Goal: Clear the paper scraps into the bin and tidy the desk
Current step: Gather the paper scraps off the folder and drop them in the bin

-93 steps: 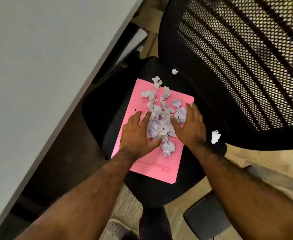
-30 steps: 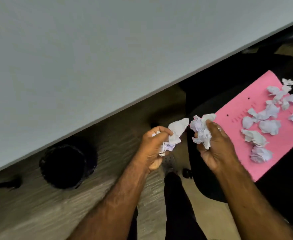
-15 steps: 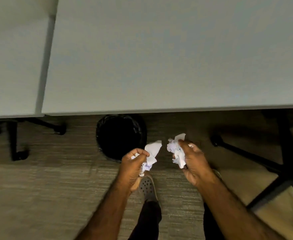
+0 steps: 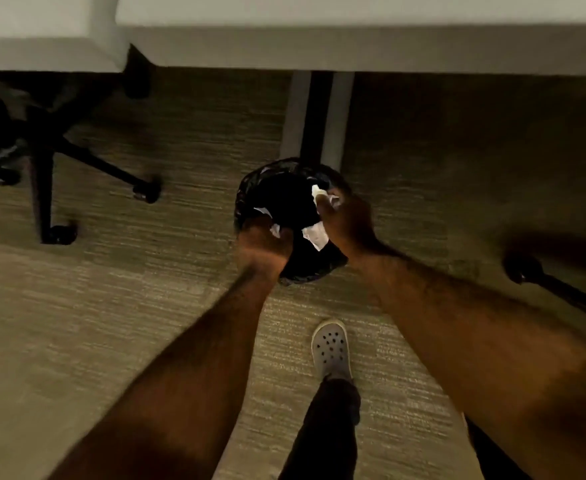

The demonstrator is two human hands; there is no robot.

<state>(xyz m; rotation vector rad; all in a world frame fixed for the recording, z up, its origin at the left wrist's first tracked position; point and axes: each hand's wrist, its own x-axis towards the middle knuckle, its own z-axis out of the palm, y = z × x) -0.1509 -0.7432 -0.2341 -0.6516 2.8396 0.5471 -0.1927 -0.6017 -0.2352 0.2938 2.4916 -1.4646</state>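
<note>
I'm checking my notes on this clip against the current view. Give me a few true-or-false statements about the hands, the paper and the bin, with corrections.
1. Both hands are over the mouth of the bin. True.
2. The right hand is empty. False: it grips white paper scraps.
3. The bin is lined with a black bag. True.
4. The bin stands on top of the desk. False: it stands on the carpet, by the desk's edge.
5. The left hand is resting on the floor. False: it is at the bin's near rim, with bits of paper showing at its fingers.
</note>
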